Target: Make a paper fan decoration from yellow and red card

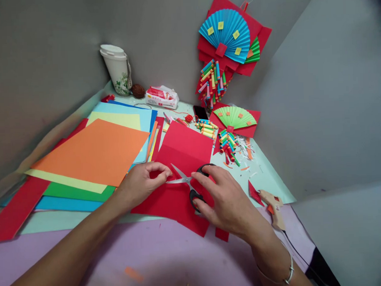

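Note:
My right hand (222, 196) has its thumb and fingers in the black handles of the scissors (182, 180), whose blades are spread apart and point left. Close to the blade tips, my left hand (148, 180) pinches thumb and forefinger together; what lies between them is too small to make out. Under both hands lie red paper sheets (187, 153), one with a crease across it. A narrow red paper strip (222, 234) sticks out below my right wrist.
Coloured paper sheets (93, 150) are piled at left. Behind stand a white cup (116, 70), a tissue pack (162, 97) and a phone (200, 112). Rolled paper tubes (207, 128) and a green paper fan (236, 116) lie right, near a glue gun (274, 207). A blue fan decoration (227, 33) hangs above.

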A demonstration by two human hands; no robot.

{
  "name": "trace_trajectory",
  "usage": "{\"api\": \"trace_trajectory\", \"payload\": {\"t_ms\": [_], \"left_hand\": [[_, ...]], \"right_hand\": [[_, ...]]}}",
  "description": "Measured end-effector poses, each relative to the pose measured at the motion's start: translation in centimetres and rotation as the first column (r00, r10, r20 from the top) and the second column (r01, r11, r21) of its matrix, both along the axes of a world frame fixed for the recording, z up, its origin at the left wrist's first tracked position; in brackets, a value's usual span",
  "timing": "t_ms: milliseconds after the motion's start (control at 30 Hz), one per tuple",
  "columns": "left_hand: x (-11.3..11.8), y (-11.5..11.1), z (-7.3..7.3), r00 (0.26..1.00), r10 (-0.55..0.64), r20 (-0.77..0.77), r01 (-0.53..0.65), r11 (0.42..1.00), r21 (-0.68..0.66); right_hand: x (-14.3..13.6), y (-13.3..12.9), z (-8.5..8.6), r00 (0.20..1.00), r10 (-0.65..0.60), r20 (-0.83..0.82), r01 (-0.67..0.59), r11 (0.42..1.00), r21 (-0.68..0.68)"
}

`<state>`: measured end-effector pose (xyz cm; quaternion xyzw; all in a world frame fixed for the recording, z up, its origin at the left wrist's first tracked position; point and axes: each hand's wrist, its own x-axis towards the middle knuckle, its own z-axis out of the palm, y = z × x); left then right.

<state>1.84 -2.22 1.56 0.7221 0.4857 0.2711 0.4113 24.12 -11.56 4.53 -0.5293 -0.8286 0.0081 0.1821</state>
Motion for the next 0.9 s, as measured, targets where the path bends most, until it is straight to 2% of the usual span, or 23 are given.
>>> {"api": "trace_trajectory", "payload": {"t_ms": [200, 367, 667, 767, 900], "left_hand": [[-0.2, -0.2, 0.2, 0.996, -0.049, 0.077, 0.057, 0.992, -0.116], [-0.1, -0.3, 0.4, 0.999, -0.048, 0.025, 0.049, 0.998, -0.05], [-0.2, 0.1, -0.4, 0.994, -0.092, -0.06, 0.094, 0.995, 0.025], [-0.4, 0.3, -0.3, 0.997, -0.061, -0.054, 0.062, 0.998, 0.027], [-1.0, 0.9, -0.3, 0.998, 0.058, 0.031, -0.057, 0.998, -0.034]], "right_hand": [[0.1, 0.1, 0.4, 1.0, -0.012, 0.027, 0.011, 0.999, 0.032], [0.1, 0.2, 0.4, 0.999, -0.01, 0.044, 0.009, 1.0, 0.028], [0.0, 0.3, 0.4, 0.999, 0.008, 0.053, -0.009, 1.0, 0.01], [0.0, 0.2, 0.5, 0.999, 0.011, 0.043, -0.01, 1.0, -0.006], [0.5, 0.1, 0.6, 1.0, -0.001, 0.0, 0.001, 1.0, -0.027]]}}
